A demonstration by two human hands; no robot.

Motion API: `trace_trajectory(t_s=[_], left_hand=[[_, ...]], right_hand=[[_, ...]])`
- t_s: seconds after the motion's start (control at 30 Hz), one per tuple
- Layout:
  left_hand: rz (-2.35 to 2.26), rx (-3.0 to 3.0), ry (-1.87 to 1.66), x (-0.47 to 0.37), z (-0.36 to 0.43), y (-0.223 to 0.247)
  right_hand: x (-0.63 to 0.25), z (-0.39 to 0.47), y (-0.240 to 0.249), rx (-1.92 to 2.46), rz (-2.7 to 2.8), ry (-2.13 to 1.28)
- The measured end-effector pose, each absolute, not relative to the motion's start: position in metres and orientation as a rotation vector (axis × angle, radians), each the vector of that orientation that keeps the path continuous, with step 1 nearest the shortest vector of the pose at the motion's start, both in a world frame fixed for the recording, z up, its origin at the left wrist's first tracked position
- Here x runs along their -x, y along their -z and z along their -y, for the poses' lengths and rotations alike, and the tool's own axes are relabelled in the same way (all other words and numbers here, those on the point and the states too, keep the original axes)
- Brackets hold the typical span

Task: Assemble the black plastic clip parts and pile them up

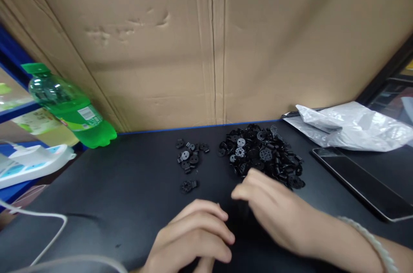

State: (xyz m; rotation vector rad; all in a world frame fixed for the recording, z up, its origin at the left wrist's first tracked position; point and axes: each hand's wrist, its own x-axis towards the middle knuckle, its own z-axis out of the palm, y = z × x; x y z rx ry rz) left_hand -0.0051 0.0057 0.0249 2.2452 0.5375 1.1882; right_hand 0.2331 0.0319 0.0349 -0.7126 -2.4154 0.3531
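Item, one pile of small black plastic parts (265, 154): we recorded it on the table (129, 187), right of centre, its longer spread running from far left to near right. It lay ahead of our right hand (280, 210) and slightly to the right of that hand's fingertips, which reached the pile's near edge in the view; whether they touched it, we could not tell. The right hand was the nearer; from our left hand (190, 238), the pile lay forward and to the right.

Item, fingers: the left ones were curled in a narrow bend towards the right hand; the right ones were bent and turned down, partly hidden by the hand itself. Whether either set held a part, we could not tell.

Item, one smaller cluster of like parts (193, 159): we found it left of the pile, well ahead of the left hand.

Item, one single black part (186, 186): we noted it between cluster and left hand, apart from both, its long axis roughly crosswise, with the tab end pointing right.

Also listed: a dark-screened phone (361, 180) and a silvery plastic bag (361, 128) on our right; a green bottle (71, 107) on our left.
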Motion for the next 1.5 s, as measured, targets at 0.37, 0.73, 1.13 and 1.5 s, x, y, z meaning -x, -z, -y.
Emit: trace_trajectory(t_s=[0.37, 0.73, 1.13, 1.5], left_hand=[[-1.493, -2.607, -0.549, 0.034, -0.055, -0.023], [-1.314, -2.509, -0.556, 0.039, -0.064, -0.013], [-0.759, -2.445, -0.983, 0.008, -0.026, -0.026], [-0.809, -1.800, -1.167, -0.003, -0.016, -0.018]], right_hand=[[-0.283, -0.091, -0.041, 1.203, 1.983, 0.046], [-0.284, -0.088, -0.051, 1.113, 1.470, -0.073], [-0.206, -0.019, -0.014, 0.914, 1.288, -1.870], [-0.197, -0.015, 0.003, 0.828, 1.192, -1.926]])
